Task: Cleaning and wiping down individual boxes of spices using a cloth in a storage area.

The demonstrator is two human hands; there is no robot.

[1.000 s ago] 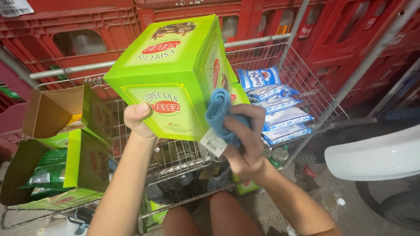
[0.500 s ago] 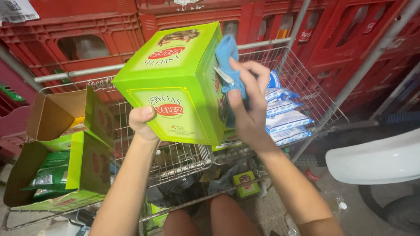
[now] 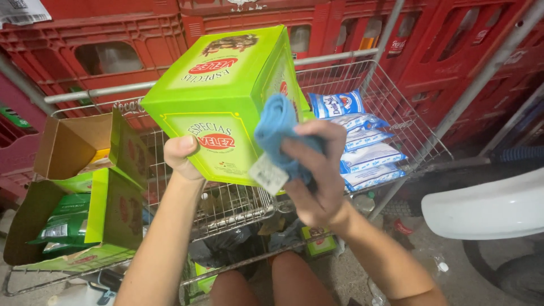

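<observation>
Lime-green carton, tilted above the wire cart, is propped from below by my left hand gripping its corner, so my right hand, closed around a blue cloth, can press its side.

Soft, even, fairly bright light from above, vivid colour on the green box, mild sheen on its top face, deeper shadow under the wire cart, slight wide-angle bending at the edges, foreground sharp, red crates a little soft
</observation>
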